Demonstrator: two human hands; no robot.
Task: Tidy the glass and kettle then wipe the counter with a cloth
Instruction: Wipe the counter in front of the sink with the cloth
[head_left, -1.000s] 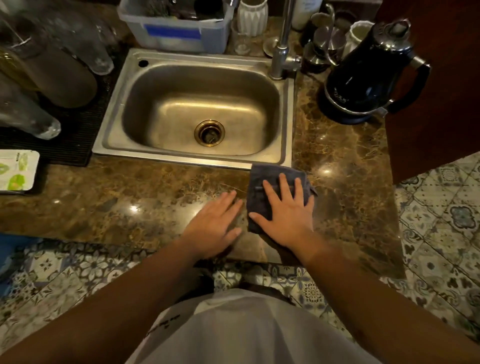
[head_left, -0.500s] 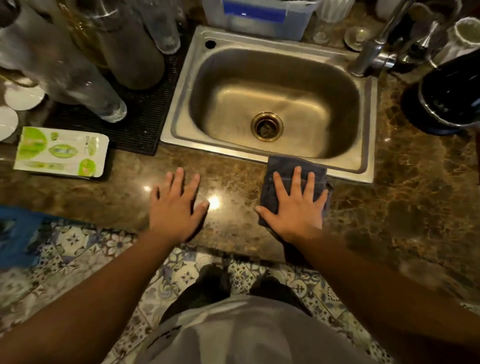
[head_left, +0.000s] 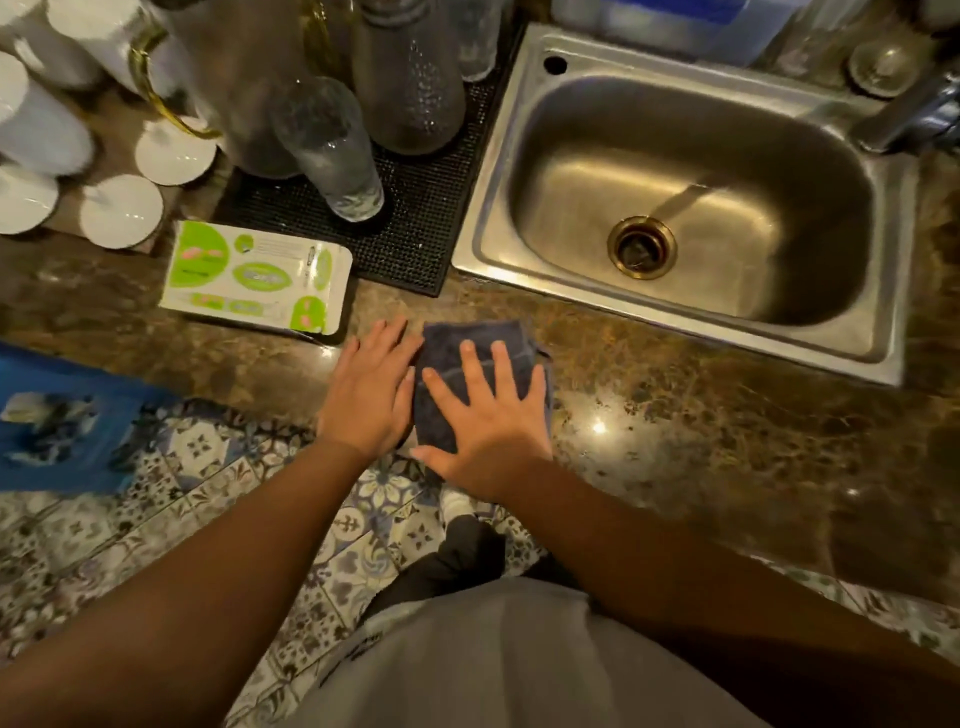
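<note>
At the far left we see a blue bag (head_left: 62, 415) hanging below the table (head_left: 675, 415) edge, and above it a cluster of white cups (head_left: 122, 210) standing upside down on the brown marbled surface. Next comes a white and green packet (head_left: 257, 275) lying flat, its right end just beside the black ribbed mat (head_left: 415, 223) that carries several upturned glasses, the nearest glass (head_left: 330, 148) leaning toward us in the wide-angle view. In front of the packet our left hand (head_left: 366, 395) lies flat on the table, fingers together and extended, gripping nothing; its thumb side touches the edge of the dark blue cloth (head_left: 452, 353). The cloth, folded into a rough rectangle, sits on the table near its front edge, between the mat and the sink (closer to us than either). Our right hand (head_left: 488, 415) presses down on the cloth with the palm open and the fingers spread, not clenched around it. Further right lies the steel sink (head_left: 493, 197), empty around its brass drain (head_left: 641, 247), with the base of the tap (head_left: 909, 117) at the upper right corner. The kettle is out of view.
</note>
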